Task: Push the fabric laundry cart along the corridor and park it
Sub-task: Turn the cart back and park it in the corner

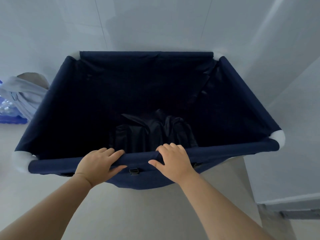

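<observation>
The navy fabric laundry cart (57, 101) fills the middle of the view, its frame corners capped in white. Its far rim stands close to a pale tiled wall. A dark bundle of fabric (152, 130) lies at the bottom of the cart. My left hand (100, 163) grips the near rim bar, fingers over the top and thumb underneath. Just to its right, my right hand (171, 160) grips the same bar the same way. Black buckles hang below the bar between and beside my hands.
A pale wall (155, 23) stands directly ahead and another wall (285, 84) runs along the right, with a low ledge at the lower right. At the left, a grey cloth bag (24, 92) leans on blue packs of bottles (8, 115). The floor is light grey.
</observation>
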### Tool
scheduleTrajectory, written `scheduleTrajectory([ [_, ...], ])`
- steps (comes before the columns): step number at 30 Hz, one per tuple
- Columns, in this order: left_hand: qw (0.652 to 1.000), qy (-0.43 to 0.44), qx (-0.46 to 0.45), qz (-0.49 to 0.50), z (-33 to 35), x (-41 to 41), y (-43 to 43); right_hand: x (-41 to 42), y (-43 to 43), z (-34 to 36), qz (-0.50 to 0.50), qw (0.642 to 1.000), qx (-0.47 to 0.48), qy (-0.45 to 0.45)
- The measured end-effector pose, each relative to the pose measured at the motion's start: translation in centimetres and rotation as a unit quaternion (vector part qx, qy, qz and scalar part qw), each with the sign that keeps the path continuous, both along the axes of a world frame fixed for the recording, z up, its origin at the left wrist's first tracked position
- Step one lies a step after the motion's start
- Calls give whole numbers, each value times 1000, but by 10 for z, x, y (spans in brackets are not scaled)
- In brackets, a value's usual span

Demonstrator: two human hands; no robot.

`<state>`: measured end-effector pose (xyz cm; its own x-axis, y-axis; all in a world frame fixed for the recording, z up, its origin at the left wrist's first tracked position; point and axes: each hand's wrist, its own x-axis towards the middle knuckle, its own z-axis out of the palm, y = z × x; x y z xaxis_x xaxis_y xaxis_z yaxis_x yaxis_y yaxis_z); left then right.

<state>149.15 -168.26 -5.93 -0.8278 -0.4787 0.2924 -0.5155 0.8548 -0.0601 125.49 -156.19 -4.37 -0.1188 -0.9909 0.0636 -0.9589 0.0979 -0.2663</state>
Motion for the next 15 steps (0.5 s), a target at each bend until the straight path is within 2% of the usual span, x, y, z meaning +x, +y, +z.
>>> scheduleTrajectory([
  [15,1000,-16,8,-12,-3,-84,38,-81,49,-6,-14,999,-40,18],
])
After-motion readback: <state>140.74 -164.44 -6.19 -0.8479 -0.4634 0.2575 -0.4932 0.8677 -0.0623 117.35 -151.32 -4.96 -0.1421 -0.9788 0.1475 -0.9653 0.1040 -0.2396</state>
